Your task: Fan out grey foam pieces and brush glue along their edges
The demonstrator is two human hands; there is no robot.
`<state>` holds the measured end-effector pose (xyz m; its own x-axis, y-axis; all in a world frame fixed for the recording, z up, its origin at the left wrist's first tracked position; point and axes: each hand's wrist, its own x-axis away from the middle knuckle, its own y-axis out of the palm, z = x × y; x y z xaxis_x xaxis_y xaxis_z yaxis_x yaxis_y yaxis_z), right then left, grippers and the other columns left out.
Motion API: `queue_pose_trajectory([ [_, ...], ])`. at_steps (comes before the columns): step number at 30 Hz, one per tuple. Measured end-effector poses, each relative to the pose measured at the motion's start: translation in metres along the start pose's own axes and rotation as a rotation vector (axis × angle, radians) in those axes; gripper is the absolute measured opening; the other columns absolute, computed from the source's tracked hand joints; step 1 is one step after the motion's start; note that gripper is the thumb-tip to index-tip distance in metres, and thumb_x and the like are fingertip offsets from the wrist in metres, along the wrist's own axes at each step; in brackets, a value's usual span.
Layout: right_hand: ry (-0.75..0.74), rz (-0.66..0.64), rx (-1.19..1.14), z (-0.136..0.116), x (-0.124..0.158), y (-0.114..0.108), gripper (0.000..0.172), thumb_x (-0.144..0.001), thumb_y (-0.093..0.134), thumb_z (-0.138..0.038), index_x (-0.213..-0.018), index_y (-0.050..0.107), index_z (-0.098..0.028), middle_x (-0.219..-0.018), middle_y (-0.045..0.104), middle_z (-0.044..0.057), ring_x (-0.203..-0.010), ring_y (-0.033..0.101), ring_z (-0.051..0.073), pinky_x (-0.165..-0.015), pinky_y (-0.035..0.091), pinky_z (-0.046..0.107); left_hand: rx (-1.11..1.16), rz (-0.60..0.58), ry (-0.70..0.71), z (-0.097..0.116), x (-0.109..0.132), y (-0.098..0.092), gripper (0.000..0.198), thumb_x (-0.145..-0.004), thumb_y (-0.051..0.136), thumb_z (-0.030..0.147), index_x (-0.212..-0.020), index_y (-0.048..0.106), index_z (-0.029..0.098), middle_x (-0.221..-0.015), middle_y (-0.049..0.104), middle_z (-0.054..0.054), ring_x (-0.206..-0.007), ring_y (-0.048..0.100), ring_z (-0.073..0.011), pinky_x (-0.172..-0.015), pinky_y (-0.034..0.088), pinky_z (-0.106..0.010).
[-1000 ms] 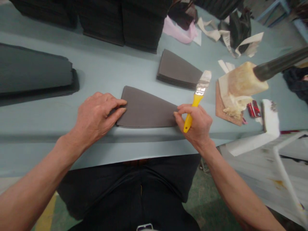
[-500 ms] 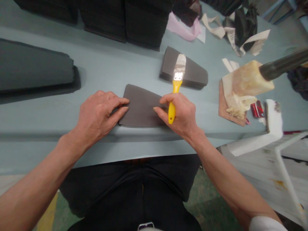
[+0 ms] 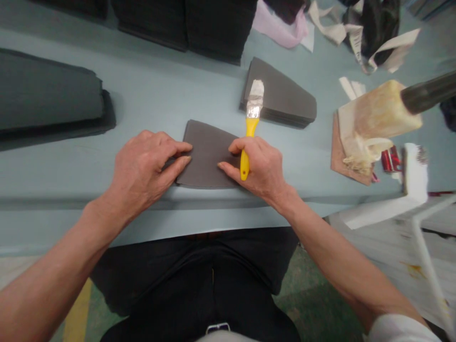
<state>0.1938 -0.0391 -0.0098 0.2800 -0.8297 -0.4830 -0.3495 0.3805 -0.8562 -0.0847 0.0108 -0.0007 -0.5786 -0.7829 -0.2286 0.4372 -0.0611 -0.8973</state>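
Observation:
A dark grey tapered sheet (image 3: 208, 154) lies flat on the table in front of me, with another layer's edge showing at its lower left corner. My left hand (image 3: 151, 164) holds its left edge, thumb and forefinger on the sheet and the other fingers curled. Over the sheet's right part is my right hand (image 3: 260, 166), closed round the yellow handle of a paintbrush (image 3: 252, 121). The brush points away from me, its bristles coated white. My right thumb and forefinger tips rest on or just over the sheet; contact is unclear.
Behind the brush sits a stack of similar grey sheets (image 3: 288, 97). Dark fabric piles stand at the left (image 3: 50, 95) and back (image 3: 221, 28). To the right are a yellowed glue-stained block (image 3: 381, 111) with a dark handle, a red object (image 3: 391, 159) and pale strips (image 3: 395, 47).
My right hand and the paintbrush have shifted a little left across the sheet, and the brush tilts slightly differently. My left hand stays at the left edge. The view has moved slightly.

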Motion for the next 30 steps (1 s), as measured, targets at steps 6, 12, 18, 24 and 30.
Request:
queue_pose_trajectory([
  [6,-0.011,0.0,0.023,-0.0013,0.0004,-0.0009,0.034,-0.105,0.066,-0.059,-0.109,0.068,-0.025,-0.099,0.08,0.007,-0.087,0.068,0.026,-0.081,0.053,0.04,-0.018,0.049,0.03,-0.0007,0.0007,0.0007,0.044,-0.113,0.046,0.05,-0.124,0.078,0.023,-0.108,0.08,-0.009,-0.099,0.068,-0.0296,-0.093,0.055,-0.05],
  [12,-0.085,0.016,-0.029,0.0002,-0.0033,-0.001,0.037,-0.101,0.074,-0.06,-0.11,0.066,-0.024,-0.132,0.081,0.012,-0.108,0.075,0.03,-0.094,0.056,0.043,0.019,0.047,0.012,-0.0035,0.0015,-0.0006,0.038,-0.112,0.05,0.049,-0.122,0.078,0.026,-0.108,0.081,-0.009,-0.099,0.07,-0.0295,-0.092,0.054,-0.047],
  [18,-0.137,0.055,-0.073,-0.0002,-0.0037,0.0016,0.044,-0.097,0.077,-0.063,-0.11,0.066,-0.023,-0.136,0.081,0.015,-0.107,0.077,0.029,-0.092,0.058,0.041,0.032,0.033,0.004,-0.0062,0.0017,0.0004,0.035,-0.11,0.052,0.047,-0.124,0.077,0.026,-0.108,0.081,-0.008,-0.099,0.07,-0.0294,-0.093,0.054,-0.046],
  [24,-0.158,0.061,-0.09,-0.0007,-0.0034,0.0009,0.041,-0.097,0.079,-0.06,-0.108,0.069,-0.022,-0.132,0.083,0.014,-0.109,0.079,0.028,-0.095,0.057,0.039,0.038,0.034,-0.002,-0.0057,0.0016,-0.0019,0.037,-0.11,0.053,0.047,-0.124,0.078,0.024,-0.107,0.08,-0.008,-0.098,0.069,-0.029,-0.093,0.054,-0.046],
  [30,-0.13,-0.014,-0.087,0.0007,-0.0036,0.0028,0.046,-0.099,0.074,-0.065,-0.111,0.07,-0.02,-0.135,0.081,0.015,-0.11,0.078,0.03,-0.094,0.058,0.04,0.046,0.041,0.014,-0.0041,0.0008,-0.0041,0.041,-0.111,0.05,0.048,-0.124,0.078,0.021,-0.108,0.08,-0.009,-0.098,0.069,-0.028,-0.095,0.053,-0.044],
])
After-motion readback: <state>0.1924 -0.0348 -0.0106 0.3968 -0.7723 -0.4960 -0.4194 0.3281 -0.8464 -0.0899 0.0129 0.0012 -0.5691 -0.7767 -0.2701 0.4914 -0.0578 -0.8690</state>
